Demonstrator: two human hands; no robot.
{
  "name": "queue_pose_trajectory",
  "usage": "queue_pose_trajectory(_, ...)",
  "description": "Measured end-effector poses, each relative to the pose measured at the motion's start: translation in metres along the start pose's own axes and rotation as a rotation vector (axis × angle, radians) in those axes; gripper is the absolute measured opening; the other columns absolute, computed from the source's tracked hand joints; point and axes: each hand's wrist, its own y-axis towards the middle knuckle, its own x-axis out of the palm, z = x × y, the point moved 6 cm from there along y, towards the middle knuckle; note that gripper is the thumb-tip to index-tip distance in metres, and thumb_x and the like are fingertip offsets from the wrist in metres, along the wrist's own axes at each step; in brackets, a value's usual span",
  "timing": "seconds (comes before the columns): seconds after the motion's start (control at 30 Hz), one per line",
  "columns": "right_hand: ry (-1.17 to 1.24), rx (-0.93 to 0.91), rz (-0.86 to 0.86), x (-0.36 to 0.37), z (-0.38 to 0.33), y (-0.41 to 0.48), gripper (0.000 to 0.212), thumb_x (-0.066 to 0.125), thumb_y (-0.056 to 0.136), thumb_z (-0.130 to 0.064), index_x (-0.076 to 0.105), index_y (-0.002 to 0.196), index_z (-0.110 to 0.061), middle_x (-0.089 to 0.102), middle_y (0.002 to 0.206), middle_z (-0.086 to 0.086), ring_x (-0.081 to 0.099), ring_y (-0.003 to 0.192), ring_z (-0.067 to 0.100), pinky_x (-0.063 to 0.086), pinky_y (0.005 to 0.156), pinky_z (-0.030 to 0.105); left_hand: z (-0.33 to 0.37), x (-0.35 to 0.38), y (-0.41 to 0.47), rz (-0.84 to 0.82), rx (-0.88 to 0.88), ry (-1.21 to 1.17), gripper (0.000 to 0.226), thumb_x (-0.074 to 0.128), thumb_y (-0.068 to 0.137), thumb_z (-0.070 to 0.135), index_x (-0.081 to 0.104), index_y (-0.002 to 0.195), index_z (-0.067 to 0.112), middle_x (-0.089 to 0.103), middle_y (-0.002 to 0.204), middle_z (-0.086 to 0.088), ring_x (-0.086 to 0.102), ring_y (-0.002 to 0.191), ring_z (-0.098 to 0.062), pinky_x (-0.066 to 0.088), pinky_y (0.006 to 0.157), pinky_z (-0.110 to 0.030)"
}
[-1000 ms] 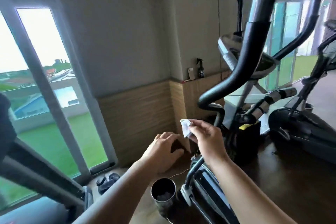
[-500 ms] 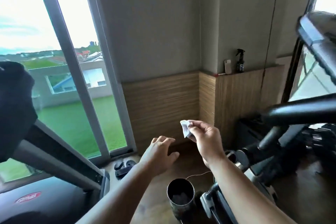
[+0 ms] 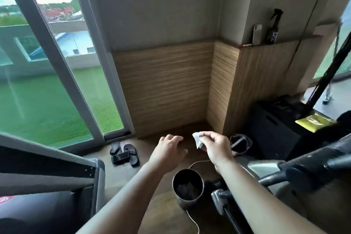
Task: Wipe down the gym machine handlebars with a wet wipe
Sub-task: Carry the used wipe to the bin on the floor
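A small crumpled white wet wipe [image 3: 197, 138] is pinched between the fingers of my right hand [image 3: 215, 145], held out over the floor in front of me. My left hand [image 3: 168, 151] hovers beside it, palm down, fingers spread and empty. Below both hands a dark cylindrical bin [image 3: 188, 189] stands on the floor with dark scraps inside. A black padded handlebar [image 3: 315, 159] of the gym machine crosses the right edge, to the right of my right forearm and apart from the wipe.
A treadmill frame [image 3: 51, 163] fills the lower left. Black sandals [image 3: 124, 153] lie by the sliding glass door [image 3: 57, 62]. A spray bottle [image 3: 273, 28] and a phone [image 3: 257, 34] stand on the wooden ledge. A thin white cord [image 3: 193, 220] runs past the bin. A black box [image 3: 273, 127] sits right.
The view has swung left and down, away from the elliptical's upright bars toward the corner floor. Both hands kept their pose, the wipe still pinched in the right one.
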Motion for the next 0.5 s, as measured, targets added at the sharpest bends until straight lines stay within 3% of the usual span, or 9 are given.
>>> queue_pose_trajectory(0.23, -0.185, 0.250, 0.074, 0.035, 0.090, 0.058, 0.032, 0.074, 0.086, -0.014, 0.081, 0.067, -0.039, 0.080, 0.071, -0.017, 0.078, 0.083, 0.017, 0.064, 0.092, 0.049, -0.058, 0.051, 0.073, -0.202, 0.023, 0.060, 0.044, 0.056, 0.103, 0.033, 0.058, 0.144, 0.017, 0.058, 0.146, -0.004, 0.048, 0.136, -0.028, 0.032, 0.113, -0.031)
queue_pose_trajectory(0.37, -0.290, 0.364, 0.102, 0.047, 0.119, 0.078, 0.018, 0.076, 0.088, -0.022, 0.077, 0.071, -0.029, 0.079, 0.079, -0.007, 0.076, 0.090, 0.022, 0.057, 0.085, 0.033, -0.084, 0.074, 0.103, -0.251, -0.075, 0.005, 0.029, 0.054, 0.103, 0.029, 0.068, 0.120, 0.010, 0.067, 0.126, -0.011, 0.054, 0.127, -0.033, 0.038, 0.102, -0.034)
queue_pose_trajectory(0.5, -0.395, 0.424, 0.097, 0.057, 0.144, 0.107, 0.022, 0.072, 0.088, -0.026, 0.074, 0.067, -0.030, 0.077, 0.079, -0.007, 0.072, 0.091, 0.023, 0.053, 0.094, 0.040, -0.104, 0.099, 0.125, -0.285, -0.182, -0.074, 0.033, 0.058, 0.100, 0.030, 0.068, 0.128, 0.014, 0.067, 0.129, -0.013, 0.057, 0.125, -0.037, 0.042, 0.103, -0.035)
